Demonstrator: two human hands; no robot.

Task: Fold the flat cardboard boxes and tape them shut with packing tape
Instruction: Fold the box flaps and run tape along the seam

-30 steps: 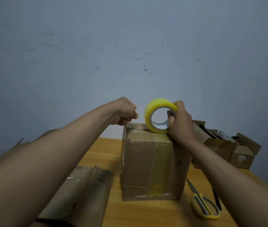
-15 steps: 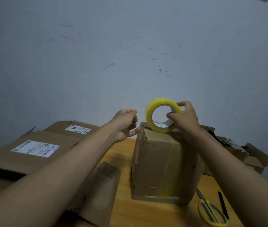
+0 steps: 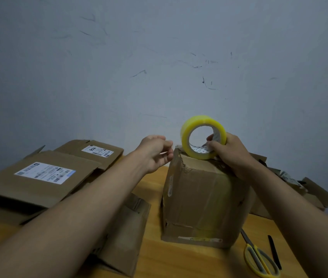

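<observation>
- The folded box [image 3: 205,199] stands upright mid-table [image 3: 155,255].
- The right hand [image 3: 229,153] grips the tape roll [image 3: 202,136] on the box's top.
- The left hand [image 3: 156,152], fingers loosely curled just left of the top edge, seems to pinch something; I cannot tell what.
- Best to keep the strip taut and centred over the seam.

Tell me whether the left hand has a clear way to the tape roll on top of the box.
Probably yes. The left hand hovers beside the box's top edge, with only open air between it and the tape roll. The right hand grips the roll's far side, leaving the near side free.
</observation>
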